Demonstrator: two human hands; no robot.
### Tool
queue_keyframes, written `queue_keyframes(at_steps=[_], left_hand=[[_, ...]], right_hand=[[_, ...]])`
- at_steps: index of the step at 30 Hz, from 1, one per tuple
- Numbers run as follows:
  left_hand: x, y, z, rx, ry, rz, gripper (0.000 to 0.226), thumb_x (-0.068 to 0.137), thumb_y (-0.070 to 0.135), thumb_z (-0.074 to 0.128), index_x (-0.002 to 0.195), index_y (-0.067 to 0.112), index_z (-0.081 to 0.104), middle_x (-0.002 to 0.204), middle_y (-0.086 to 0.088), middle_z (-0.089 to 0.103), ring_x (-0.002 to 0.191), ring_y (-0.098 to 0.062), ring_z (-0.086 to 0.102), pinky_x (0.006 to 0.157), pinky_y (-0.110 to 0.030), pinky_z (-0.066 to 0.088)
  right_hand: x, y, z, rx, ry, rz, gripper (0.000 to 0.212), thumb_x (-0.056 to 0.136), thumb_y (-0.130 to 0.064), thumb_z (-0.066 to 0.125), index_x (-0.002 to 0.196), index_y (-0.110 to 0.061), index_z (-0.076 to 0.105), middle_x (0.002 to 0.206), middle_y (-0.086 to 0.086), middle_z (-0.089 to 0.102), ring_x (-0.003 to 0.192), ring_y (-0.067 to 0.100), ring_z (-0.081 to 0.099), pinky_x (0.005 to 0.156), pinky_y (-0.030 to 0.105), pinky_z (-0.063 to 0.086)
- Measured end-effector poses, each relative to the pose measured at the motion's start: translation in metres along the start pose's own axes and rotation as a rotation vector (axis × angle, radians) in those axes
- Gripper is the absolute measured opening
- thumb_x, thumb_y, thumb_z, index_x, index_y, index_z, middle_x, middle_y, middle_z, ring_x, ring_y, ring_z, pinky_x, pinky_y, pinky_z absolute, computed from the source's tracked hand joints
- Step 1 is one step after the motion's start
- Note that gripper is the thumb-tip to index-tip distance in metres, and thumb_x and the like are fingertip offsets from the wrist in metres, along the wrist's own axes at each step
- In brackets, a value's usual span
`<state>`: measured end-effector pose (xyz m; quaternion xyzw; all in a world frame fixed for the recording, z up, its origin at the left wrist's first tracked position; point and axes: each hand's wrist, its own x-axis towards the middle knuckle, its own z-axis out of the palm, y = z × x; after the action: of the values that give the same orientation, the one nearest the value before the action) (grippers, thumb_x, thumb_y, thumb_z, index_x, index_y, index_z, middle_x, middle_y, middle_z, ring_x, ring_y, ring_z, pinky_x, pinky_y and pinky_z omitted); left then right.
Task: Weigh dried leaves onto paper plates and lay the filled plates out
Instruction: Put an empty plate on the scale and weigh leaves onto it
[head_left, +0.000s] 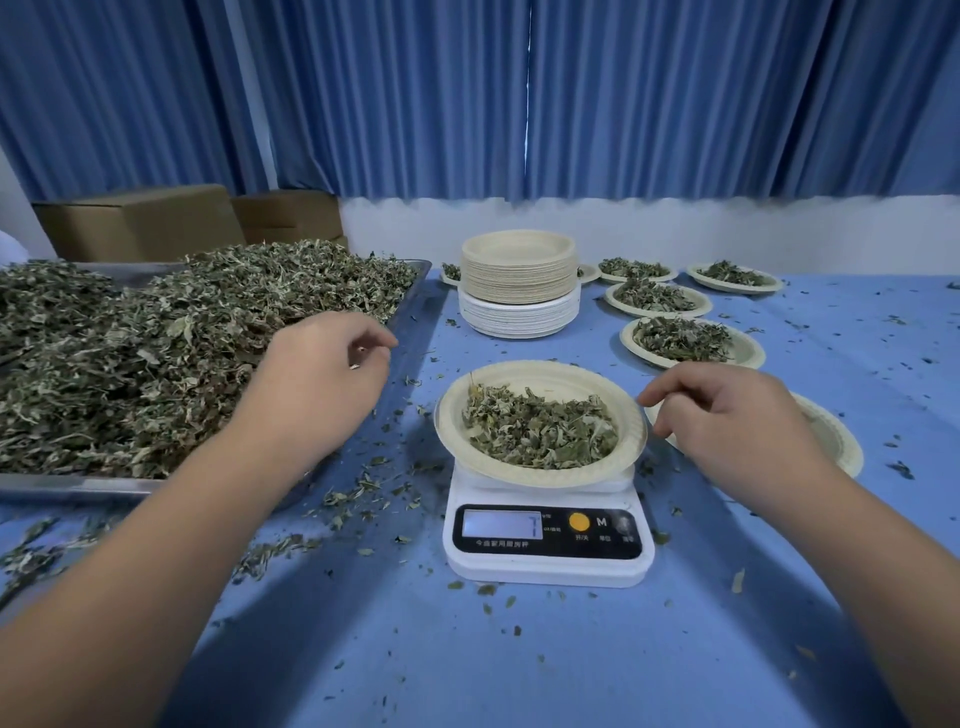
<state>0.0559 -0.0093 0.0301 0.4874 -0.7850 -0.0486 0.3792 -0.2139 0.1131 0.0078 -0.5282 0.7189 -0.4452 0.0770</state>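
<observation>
Partway through, by the look of it: several filled plates (750, 354) already lie out on the bench (519, 675) at one to two o'clock from the scale (545, 569). The tray (78, 487) at nine o'clock is heaped with dried leaves (156, 338), and a tall stack of empty plates (519, 270) waits at twelve — plenty left. The plate on the scale (540, 371) carries a portion; the reading is too blurred to tell. The right grip (737, 415) hangs slack and empty at three o'clock of that plate, just beside its rim. The left grip (327, 369), at ten o'clock by the tray's edge, has its fingertips drawn together — whether they pinch leaves I cannot tell.
</observation>
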Motion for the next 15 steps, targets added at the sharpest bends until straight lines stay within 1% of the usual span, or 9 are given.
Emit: queue_keyframes(at_steps=[2,4,6,8,9,10,12,13,15], left_hand=[[-0.003,0.012,0.009,-0.082,-0.027,-0.026,0.013,0.092,0.023,0.057,0.093,0.031,0.067,0.081,0.022,0.060,0.073,0.011,0.054,0.058,-0.003,0.034],[-0.005,0.020,0.019,-0.110,-0.075,-0.053,0.011,0.093,0.027,0.056,0.098,0.028,0.067,0.080,0.021,0.058,0.071,0.013,0.052,0.057,-0.002,0.035],[-0.004,0.022,0.025,-0.083,-0.170,-0.123,0.024,0.095,0.037,0.054,0.111,0.024,0.065,0.091,0.019,0.060,0.078,0.008,0.053,0.059,-0.004,0.035],[-0.003,0.024,0.029,-0.024,-0.289,-0.205,0.036,0.095,0.045,0.051,0.118,0.022,0.064,0.104,0.009,0.065,0.088,-0.006,0.059,0.068,-0.020,0.042],[-0.003,0.023,0.030,-0.023,-0.326,-0.233,0.036,0.095,0.047,0.050,0.113,0.021,0.067,0.100,0.003,0.067,0.084,-0.012,0.061,0.067,-0.025,0.043],[-0.003,0.023,0.032,-0.055,-0.345,-0.255,0.035,0.095,0.047,0.050,0.104,0.019,0.070,0.089,-0.002,0.069,0.072,-0.015,0.061,0.061,-0.026,0.043],[-0.004,0.023,0.032,-0.133,-0.351,-0.285,0.039,0.095,0.045,0.050,0.091,0.012,0.071,0.070,-0.012,0.067,0.054,-0.020,0.051,0.056,-0.027,0.040],[-0.004,0.023,0.031,-0.154,-0.346,-0.295,0.040,0.095,0.044,0.051,0.089,0.010,0.071,0.070,-0.016,0.067,0.053,-0.021,0.049,0.056,-0.028,0.040],[-0.004,0.024,0.031,-0.176,-0.329,-0.298,0.036,0.095,0.043,0.051,0.087,0.014,0.071,0.070,-0.014,0.067,0.053,-0.020,0.049,0.057,-0.028,0.042]], right_hand=[[0.000,0.000,0.001,-0.014,-0.002,0.022,0.033,0.083,-0.004,0.049,0.071,-0.029,0.067,0.062,0.000,0.067,0.034,0.006,0.039,0.033,0.017,0.032],[0.000,0.000,0.002,-0.024,-0.027,0.056,0.030,0.085,-0.007,0.049,0.072,-0.028,0.066,0.063,0.003,0.068,0.036,0.008,0.041,0.036,0.020,0.036],[0.001,0.000,0.002,-0.009,-0.065,0.096,0.027,0.089,-0.014,0.051,0.070,-0.026,0.066,0.056,-0.002,0.065,0.037,0.007,0.045,0.037,0.019,0.037],[0.002,-0.002,0.003,0.018,-0.101,0.136,0.030,0.092,-0.023,0.053,0.064,-0.019,0.063,0.043,-0.007,0.056,0.032,0.005,0.045,0.036,0.019,0.037],[0.002,-0.003,0.003,0.035,-0.119,0.154,0.034,0.093,-0.025,0.053,0.062,-0.016,0.061,0.039,-0.008,0.053,0.030,0.006,0.044,0.037,0.020,0.038],[0.002,-0.003,0.004,0.053,-0.132,0.170,0.036,0.094,-0.027,0.053,0.061,-0.015,0.060,0.038,-0.007,0.053,0.029,0.007,0.044,0.039,0.022,0.039],[0.001,-0.004,0.003,0.091,-0.143,0.198,0.038,0.095,-0.028,0.053,0.061,-0.013,0.060,0.038,-0.007,0.054,0.030,0.009,0.045,0.043,0.025,0.041],[0.001,-0.004,0.003,0.107,-0.143,0.211,0.038,0.095,-0.028,0.053,0.061,-0.013,0.061,0.039,-0.007,0.055,0.030,0.009,0.045,0.043,0.025,0.042],[0.001,-0.004,0.003,0.135,-0.141,0.235,0.034,0.094,-0.026,0.053,0.065,-0.013,0.063,0.041,-0.006,0.057,0.030,0.010,0.045,0.042,0.025,0.041]])
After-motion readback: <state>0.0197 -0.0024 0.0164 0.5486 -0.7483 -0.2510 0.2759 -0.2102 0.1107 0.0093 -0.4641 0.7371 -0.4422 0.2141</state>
